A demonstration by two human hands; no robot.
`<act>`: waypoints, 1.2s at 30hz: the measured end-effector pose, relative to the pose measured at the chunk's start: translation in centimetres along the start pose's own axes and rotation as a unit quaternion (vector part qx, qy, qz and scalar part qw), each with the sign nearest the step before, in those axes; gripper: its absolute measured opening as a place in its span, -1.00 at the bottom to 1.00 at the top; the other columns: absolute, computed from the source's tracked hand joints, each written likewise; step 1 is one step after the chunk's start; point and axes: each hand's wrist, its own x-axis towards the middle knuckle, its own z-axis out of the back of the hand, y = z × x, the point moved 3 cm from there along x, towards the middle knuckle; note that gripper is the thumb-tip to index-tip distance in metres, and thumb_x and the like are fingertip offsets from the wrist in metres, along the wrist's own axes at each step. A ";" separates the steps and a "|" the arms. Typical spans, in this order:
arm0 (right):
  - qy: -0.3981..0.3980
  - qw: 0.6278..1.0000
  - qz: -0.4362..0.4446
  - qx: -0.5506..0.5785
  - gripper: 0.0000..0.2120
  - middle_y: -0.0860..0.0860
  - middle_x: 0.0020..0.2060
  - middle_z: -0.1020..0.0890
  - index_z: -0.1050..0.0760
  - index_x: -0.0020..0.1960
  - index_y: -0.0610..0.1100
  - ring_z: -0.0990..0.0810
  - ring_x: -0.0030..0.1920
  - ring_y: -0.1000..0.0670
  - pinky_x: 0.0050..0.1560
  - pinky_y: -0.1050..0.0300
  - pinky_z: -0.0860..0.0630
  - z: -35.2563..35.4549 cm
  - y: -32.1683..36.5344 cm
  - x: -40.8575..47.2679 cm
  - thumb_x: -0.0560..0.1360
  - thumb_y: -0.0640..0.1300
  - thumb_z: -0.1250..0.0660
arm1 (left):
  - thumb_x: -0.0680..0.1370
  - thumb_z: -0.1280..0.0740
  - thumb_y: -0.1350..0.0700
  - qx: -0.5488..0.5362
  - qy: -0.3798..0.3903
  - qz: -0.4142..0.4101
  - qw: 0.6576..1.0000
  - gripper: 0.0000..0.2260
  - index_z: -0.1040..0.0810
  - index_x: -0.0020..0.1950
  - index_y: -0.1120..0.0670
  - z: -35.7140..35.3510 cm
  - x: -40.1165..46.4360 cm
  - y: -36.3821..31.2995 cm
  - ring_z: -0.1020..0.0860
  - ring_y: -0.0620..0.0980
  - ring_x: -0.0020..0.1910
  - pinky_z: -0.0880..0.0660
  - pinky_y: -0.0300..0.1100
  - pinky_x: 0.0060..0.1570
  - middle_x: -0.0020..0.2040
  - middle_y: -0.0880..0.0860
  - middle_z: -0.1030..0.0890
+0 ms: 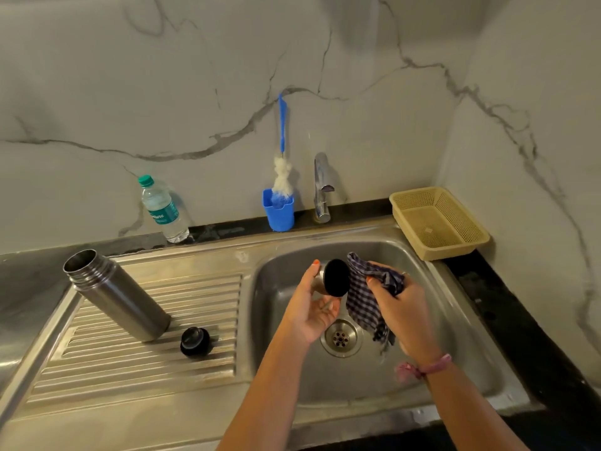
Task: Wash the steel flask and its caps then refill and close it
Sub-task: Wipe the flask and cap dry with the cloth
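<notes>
Left hand (312,307) grips steel cap (331,277); right hand (398,307) clutches checked cloth (367,297).

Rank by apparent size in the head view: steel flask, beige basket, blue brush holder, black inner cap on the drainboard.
1-2. steel flask and beige basket: look alike in extent, and the flask stands nearer, so unranked.
3. blue brush holder.
4. black inner cap, nearer the camera yet smallest.

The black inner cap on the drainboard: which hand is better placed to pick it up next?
Left. The left hand is nearer the black inner cap, though it holds the outer cap. The right hand grips the checked cloth farther away.
</notes>
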 end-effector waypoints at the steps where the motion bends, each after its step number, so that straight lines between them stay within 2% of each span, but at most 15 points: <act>1: -0.007 1.000 -0.007 -0.001 -0.84 0.12 -0.17 -0.69 -0.62 0.06 -0.03 -0.65 -0.11 0.17 -0.08 0.14 -0.62 0.2 -0.2 0.1 0.50 -0.18 -0.37 | 0.33 -0.59 -0.03 0.002 -0.001 -0.007 1.000 -0.49 -0.58 0.19 0.15 -0.1 0.0 0.1 -0.63 0.04 -0.09 -0.60 -0.16 -0.07 0.06 0.20 -0.65; 5: -0.023 1.000 -0.016 0.011 -0.84 0.09 -0.14 -0.68 -0.60 0.08 -0.01 -0.65 -0.06 0.08 -0.05 0.05 -0.63 0.7 -0.9 0.8 0.52 -0.16 -0.36 | 0.39 -0.56 0.03 0.065 -0.003 -0.033 0.997 -0.64 -0.60 0.10 0.14 -0.3 -0.3 0.3 -0.62 0.11 0.07 -0.59 -0.03 0.12 0.17 0.24 -0.61; 8: 0.012 1.000 0.005 -0.003 -0.79 0.14 -0.08 -0.68 -0.59 0.15 0.01 -0.64 -0.01 0.14 0.03 0.08 -0.61 0.4 -1.0 1.3 0.53 -0.14 -0.34 | 0.40 -0.54 0.03 0.101 0.033 -0.045 0.993 -0.57 -0.57 0.18 0.21 -0.9 -0.4 0.8 -0.59 0.15 0.17 -0.61 -0.01 0.11 0.20 0.27 -0.57; 10: 0.050 0.996 0.057 -0.046 -0.74 0.16 -0.01 -0.67 -0.56 0.22 0.02 -0.62 0.03 0.22 0.10 0.15 -0.58 0.0 -0.6 1.0 0.53 -0.14 -0.34 | 0.39 -0.53 0.02 0.099 0.045 -0.052 0.993 -0.49 -0.57 0.24 0.25 -1.3 -0.3 1.1 -0.59 0.17 0.21 -0.60 -0.01 0.14 0.22 0.25 -0.59; 14: 0.114 0.955 0.220 -0.161 -0.60 0.09 0.26 -0.55 -0.47 0.36 -0.06 -0.48 0.29 0.18 0.30 0.27 -0.41 -1.0 -0.4 0.1 0.53 -0.23 -0.33 | 0.40 -0.50 0.01 0.098 0.050 -0.071 0.991 -0.56 -0.63 0.16 0.26 -1.5 0.1 0.7 -0.64 0.16 0.14 -0.53 0.05 0.26 0.15 0.25 -0.65; 15: 0.110 0.956 0.218 -0.166 -0.61 0.11 0.24 -0.56 -0.48 0.35 -0.05 -0.49 0.28 0.18 0.28 0.30 -0.42 -0.9 -0.5 0.3 0.53 -0.23 -0.33 | 0.39 -0.50 0.02 0.105 0.054 -0.074 0.990 -0.57 -0.62 0.13 0.28 -1.5 0.1 0.7 -0.67 0.14 0.08 -0.56 0.02 0.22 0.09 0.24 -0.67; 17: 0.080 0.976 0.154 -0.132 -0.69 0.19 0.07 -0.62 -0.52 0.27 0.01 -0.58 0.15 0.18 0.10 0.44 -0.47 -0.1 -0.6 1.2 0.54 -0.19 -0.33 | 0.39 -0.50 0.07 0.105 0.067 -0.075 0.989 -0.64 -0.61 0.08 0.26 -1.5 -0.1 0.7 -0.70 0.09 -0.04 -0.62 -0.06 0.08 -0.01 0.20 -0.69; 19: 0.072 0.981 0.139 -0.114 -0.70 0.24 0.03 -0.60 -0.53 0.25 -0.01 -0.57 0.11 0.22 0.03 0.57 -0.40 0.0 0.0 1.6 0.54 -0.19 -0.33 | 0.41 -0.48 0.10 0.095 0.074 -0.077 0.990 -0.69 -0.62 0.06 0.25 -1.7 -0.2 0.6 -0.70 0.07 -0.07 -0.64 -0.09 0.01 -0.02 0.20 -0.70; 23: 0.128 0.956 0.212 -0.160 -0.59 0.22 0.27 -0.48 -0.45 0.37 -0.02 -0.41 0.27 0.32 0.25 0.52 -0.28 -1.4 0.8 0.8 0.54 -0.16 -0.34 | 0.39 -0.49 0.06 0.093 0.075 -0.093 0.988 -0.61 -0.63 0.12 0.26 -1.9 0.0 0.1 -0.67 0.08 0.00 -0.60 -0.03 0.14 0.03 0.20 -0.68; 27: 0.092 0.981 0.137 -0.102 -0.65 0.19 0.14 -0.59 -0.48 0.33 0.02 -0.53 0.17 0.24 0.05 0.59 -0.36 -0.8 0.8 2.1 0.55 -0.07 -0.32 | 0.42 -0.48 0.07 0.078 0.086 -0.090 0.989 -0.58 -0.59 0.18 0.27 -2.0 0.0 0.3 -0.65 0.13 0.10 -0.56 0.00 0.21 0.16 0.27 -0.64; 29: 0.108 0.970 0.175 -0.134 -0.59 0.18 0.25 -0.53 -0.43 0.38 0.00 -0.46 0.27 0.24 0.20 0.52 -0.33 -1.2 1.4 1.7 0.55 -0.07 -0.33 | 0.44 -0.46 0.05 0.077 0.086 -0.094 0.989 -0.60 -0.60 0.18 0.28 -2.1 -0.1 0.1 -0.67 0.10 0.04 -0.62 -0.05 0.10 0.10 0.25 -0.67; 31: 0.146 0.943 0.235 -0.185 -0.50 0.16 0.39 -0.40 -0.33 0.46 0.01 -0.30 0.40 0.24 0.39 0.35 -0.23 -2.1 1.2 0.8 0.55 -0.07 -0.34 | 0.44 -0.45 0.03 0.084 0.075 -0.100 0.989 -0.61 -0.63 0.14 0.26 -2.1 -0.1 -0.2 -0.68 0.01 -0.11 -0.65 -0.12 -0.06 -0.02 0.18 -0.69; 32: 0.155 0.941 0.239 -0.184 -0.49 0.15 0.41 -0.38 -0.30 0.47 0.01 -0.27 0.43 0.24 0.42 0.30 -0.22 -2.4 0.7 0.7 0.55 -0.07 -0.33 | 0.43 -0.45 0.02 0.089 0.072 -0.105 0.988 -0.60 -0.63 0.15 0.26 -2.0 -0.1 -0.3 -0.67 0.01 -0.11 -0.64 -0.12 -0.04 -0.03 0.16 -0.69; 34: 0.139 0.967 0.175 -0.121 -0.55 0.16 0.33 -0.47 -0.35 0.44 0.04 -0.38 0.33 0.30 0.34 0.31 -0.34 -2.0 0.4 1.2 0.56 -0.06 -0.31 | 0.43 -0.46 0.06 0.102 0.076 -0.111 0.986 -0.57 -0.60 0.21 0.27 -2.1 -0.2 -0.2 -0.67 0.05 -0.02 -0.61 -0.07 0.09 0.02 0.17 -0.69; 36: 0.123 0.988 0.087 -0.024 -0.68 0.20 0.15 -0.57 -0.45 0.32 0.07 -0.50 0.17 0.32 0.20 0.34 -0.46 -1.5 0.4 1.9 0.58 -0.09 -0.27 | 0.42 -0.47 0.12 0.101 0.086 -0.111 0.985 -0.62 -0.60 0.18 0.26 -2.3 -0.4 0.1 -0.66 0.08 0.04 -0.57 -0.02 0.19 0.04 0.19 -0.69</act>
